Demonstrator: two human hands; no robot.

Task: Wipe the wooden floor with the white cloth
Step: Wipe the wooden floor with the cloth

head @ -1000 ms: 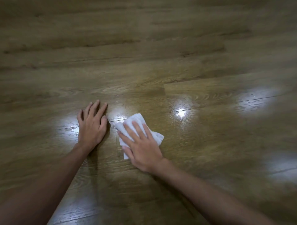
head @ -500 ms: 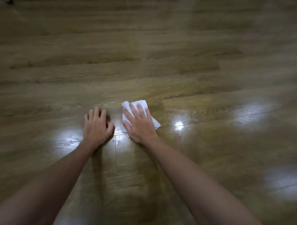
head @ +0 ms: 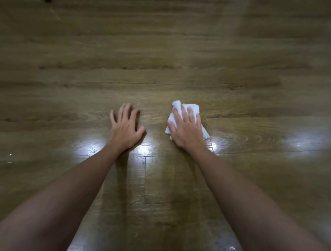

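Observation:
The wooden floor (head: pixel 179 57) fills the whole view, brown planks with glossy light patches. A small crumpled white cloth (head: pixel 194 108) lies on it right of centre. My right hand (head: pixel 186 129) presses flat on top of the cloth, fingers spread over it, with cloth showing beyond the fingertips and at both sides. My left hand (head: pixel 124 128) rests flat on the bare floor to the left of the cloth, fingers apart, holding nothing. Both forearms reach in from the bottom edge.
Bright light reflections (head: pixel 89 147) shine on the planks near both wrists and at the far right (head: pixel 304 141). A small dark object (head: pixel 47 0) shows at the top left edge. A few pale specks (head: pixel 10 154) lie at the left.
My right hand has slid the cloth forward and then to the right, away from the left hand. The left hand has stayed planted on the floor. The view has shifted forward.

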